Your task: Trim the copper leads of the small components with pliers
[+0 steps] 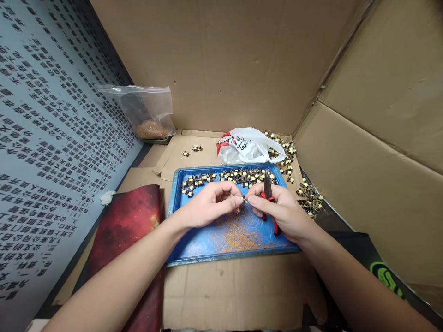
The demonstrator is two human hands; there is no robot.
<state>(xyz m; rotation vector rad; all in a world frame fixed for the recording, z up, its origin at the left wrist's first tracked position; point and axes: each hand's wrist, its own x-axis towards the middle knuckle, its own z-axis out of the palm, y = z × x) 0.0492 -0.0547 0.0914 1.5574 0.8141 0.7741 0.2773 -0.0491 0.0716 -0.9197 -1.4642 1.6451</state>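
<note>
Over the blue tray (200, 258), my left hand (216, 203) pinches a small wired component (244, 199), mostly hidden by the fingertips. My right hand (277, 207) meets it there, thumb and forefinger at the component's thin wires. Tucked in that same right hand are red-handled pliers (267, 186), dark jaws pointing up and away. Below the hands lies a scatter of short copper-coloured wire bits (242, 235). Along the tray's far side sit many small black components with yellow tops (245, 176), wires sticking out.
Behind the tray rests a white and red plastic bag (247, 145). More components (309, 196) are heaped at the right. A zip bag of wire scraps (152, 124) stands back left. A dark red mat (128, 226) lies left; cardboard walls (242, 64) rise behind and at right.
</note>
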